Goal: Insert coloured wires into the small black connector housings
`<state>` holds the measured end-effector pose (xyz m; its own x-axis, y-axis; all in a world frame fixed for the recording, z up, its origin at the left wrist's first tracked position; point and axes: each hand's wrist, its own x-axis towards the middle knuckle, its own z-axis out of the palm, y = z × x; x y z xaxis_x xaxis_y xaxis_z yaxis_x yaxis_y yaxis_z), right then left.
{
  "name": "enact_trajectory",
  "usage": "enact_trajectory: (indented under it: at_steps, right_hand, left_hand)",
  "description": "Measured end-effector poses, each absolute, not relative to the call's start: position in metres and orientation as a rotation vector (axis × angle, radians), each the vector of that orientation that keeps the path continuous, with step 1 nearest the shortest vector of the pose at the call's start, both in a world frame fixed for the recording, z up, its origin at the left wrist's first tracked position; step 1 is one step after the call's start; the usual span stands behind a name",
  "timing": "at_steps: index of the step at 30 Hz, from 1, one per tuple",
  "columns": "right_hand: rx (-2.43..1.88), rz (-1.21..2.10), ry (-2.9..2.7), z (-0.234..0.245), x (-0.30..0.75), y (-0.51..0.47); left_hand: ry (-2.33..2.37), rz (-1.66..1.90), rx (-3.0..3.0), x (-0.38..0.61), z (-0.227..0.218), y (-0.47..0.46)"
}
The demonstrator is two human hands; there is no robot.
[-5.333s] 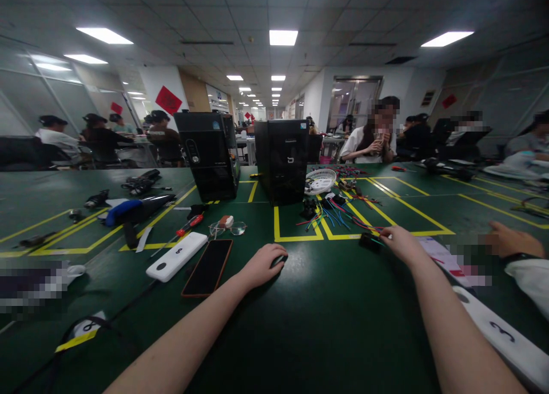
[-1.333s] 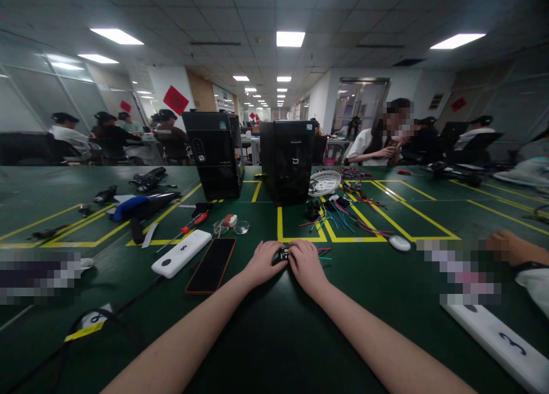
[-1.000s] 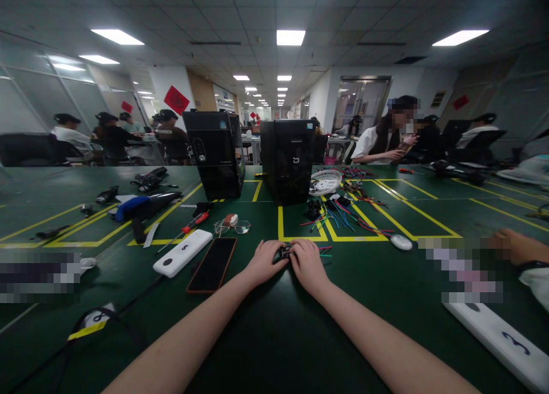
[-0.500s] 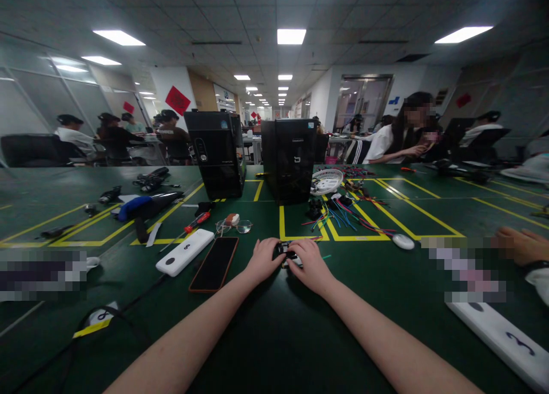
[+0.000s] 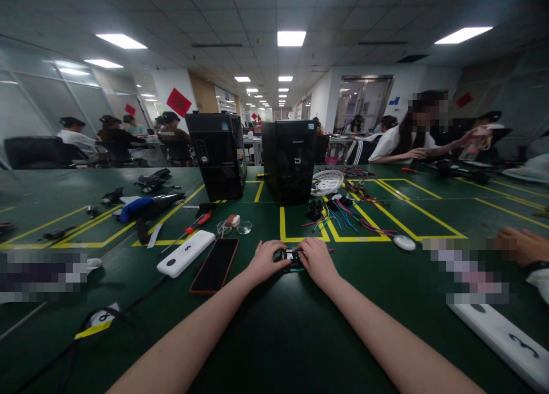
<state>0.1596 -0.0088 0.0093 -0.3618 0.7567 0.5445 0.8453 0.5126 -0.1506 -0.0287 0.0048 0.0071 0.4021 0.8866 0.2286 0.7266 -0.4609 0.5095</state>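
Between my two hands, at the middle of the green table, is a small black part with whitish pieces [image 5: 292, 257]. Its exact kind I cannot make out. My left hand [image 5: 266, 261] grips its left side, thumb along the near edge. My right hand [image 5: 317, 261] is closed on its right side, fingers curled over the top. A bit of red wire [image 5: 330, 250] sticks out past my right fingers, and a green wire [image 5: 297, 270] shows below the part. Left of my hands lies a phone [image 5: 214, 266] with an orange-brown edge.
Two black computer towers [image 5: 215, 159] stand ahead. A white power bank [image 5: 186, 253], glasses [image 5: 234, 226] and a red screwdriver [image 5: 198, 223] lie left. Coloured wires [image 5: 343, 214], a white basket [image 5: 327, 182] and another power bank [image 5: 501, 339] lie right. A co-worker's hand [image 5: 521, 245] is at the right edge.
My hands have moved slightly apart, my right hand a little to the right, so more of the black part shows. The person at the back right has stretched out an arm.
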Motion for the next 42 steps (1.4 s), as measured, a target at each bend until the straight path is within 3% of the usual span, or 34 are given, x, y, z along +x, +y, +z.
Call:
enact_trajectory:
  at_steps: [18,27,42]
  right_hand:
    - [-1.321,-0.044,-1.973,0.008,0.161,-0.005]
    - [-1.017,0.062,-2.311,0.017,0.148,-0.026]
    - [-1.089,0.038,-2.068,0.013,0.152,-0.019]
  left_hand:
    - [1.401,0.668,2.340,-0.028,0.007,0.006]
    - [1.520,0.802,2.275,-0.029,0.000,0.010]
    - [1.228,0.873,2.598,-0.022,0.018,-0.005]
